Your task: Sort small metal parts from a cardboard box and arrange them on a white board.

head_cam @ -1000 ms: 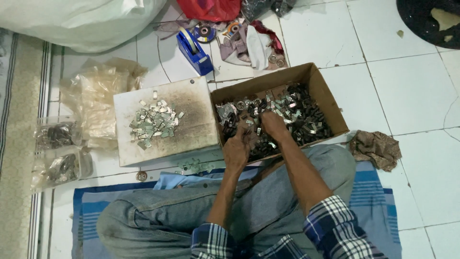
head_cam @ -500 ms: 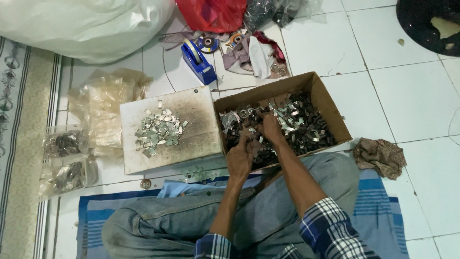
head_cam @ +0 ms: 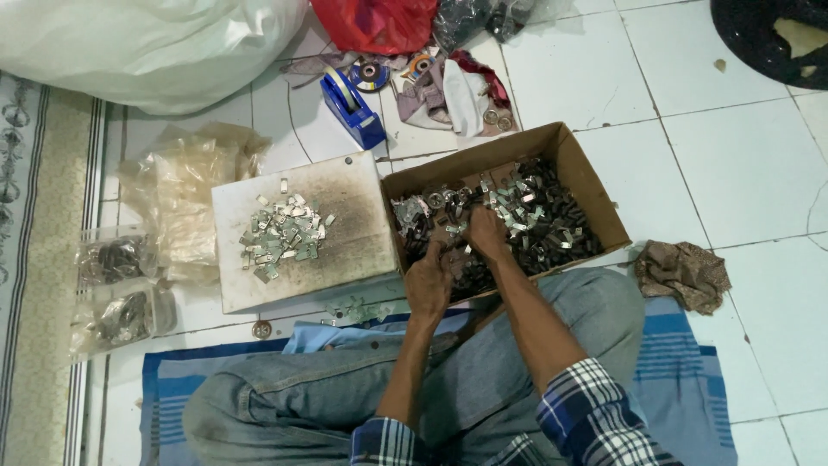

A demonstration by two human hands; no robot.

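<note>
Both hands reach into a cardboard box (head_cam: 580, 155) of small metal parts (head_cam: 535, 216): left hand (head_cam: 429, 280) at its near edge, right hand (head_cam: 486, 233) mid-box. Their grip cannot be told. A board (head_cam: 345, 207) abuts the box's left; open tile floor (head_cam: 724, 155) lies right.

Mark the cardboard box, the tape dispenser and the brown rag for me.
cardboard box (head_cam: 604, 194): head view, on its right wall.
tape dispenser (head_cam: 358, 116): head view, on its blue body.
brown rag (head_cam: 681, 272): head view, on the middle of the crumpled cloth.

White tiled floor (head_cam: 733, 155), striped mat (head_cam: 681, 345)
</note>
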